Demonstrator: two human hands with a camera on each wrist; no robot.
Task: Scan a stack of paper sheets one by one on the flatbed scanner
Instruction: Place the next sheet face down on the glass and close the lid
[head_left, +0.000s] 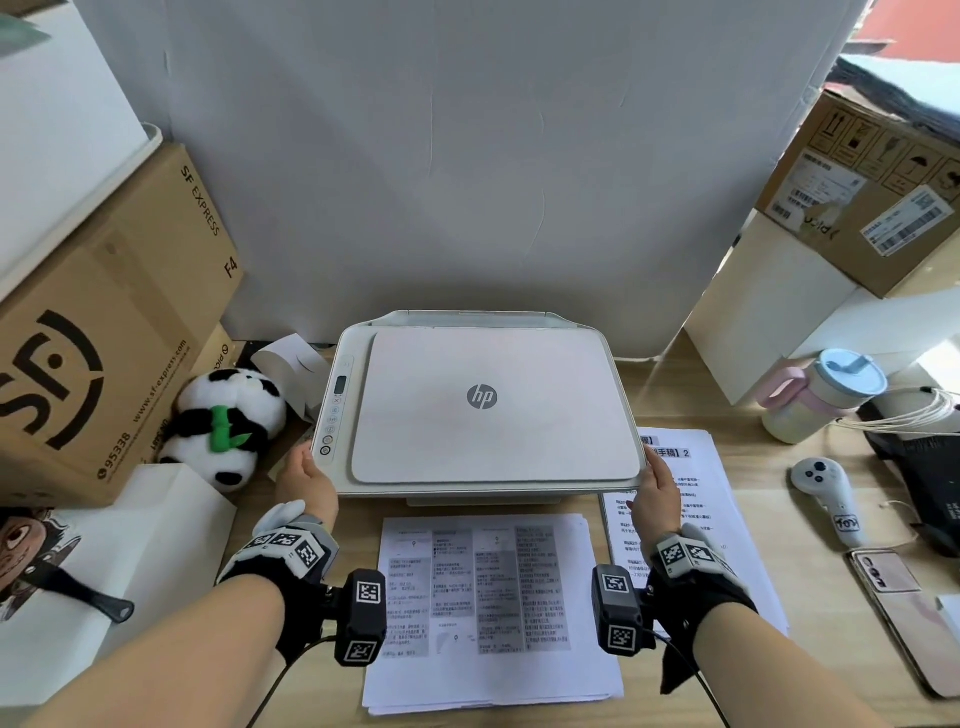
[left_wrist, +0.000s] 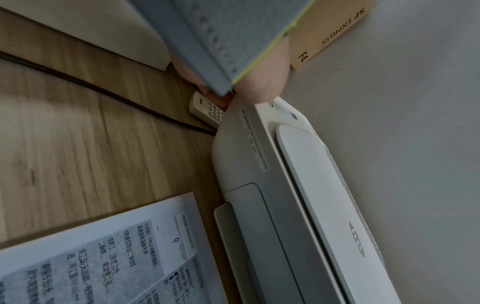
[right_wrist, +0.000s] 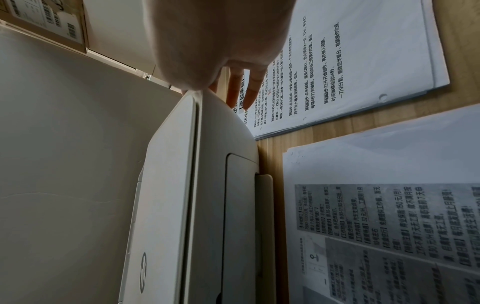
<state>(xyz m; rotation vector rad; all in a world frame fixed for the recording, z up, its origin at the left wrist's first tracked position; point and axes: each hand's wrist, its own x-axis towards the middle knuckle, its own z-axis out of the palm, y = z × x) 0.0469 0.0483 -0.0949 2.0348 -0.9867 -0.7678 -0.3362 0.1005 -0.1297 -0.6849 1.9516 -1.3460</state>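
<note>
A white HP flatbed scanner stands mid-desk with its lid down. My left hand holds its front left corner: the thumb lies on top by the buttons, a fingertip shows at the side below, and the other fingers are hidden. My right hand rests against the front right corner, with straight fingers pointing down beside the scanner body. A stack of printed sheets lies on the desk just in front of the scanner. A second printed stack lies to the right, partly under my right hand.
An SF Express carton and a panda plush crowd the left side. A small remote and a black cable lie by the scanner's left corner. A lidded mug, a white controller and a phone sit to the right.
</note>
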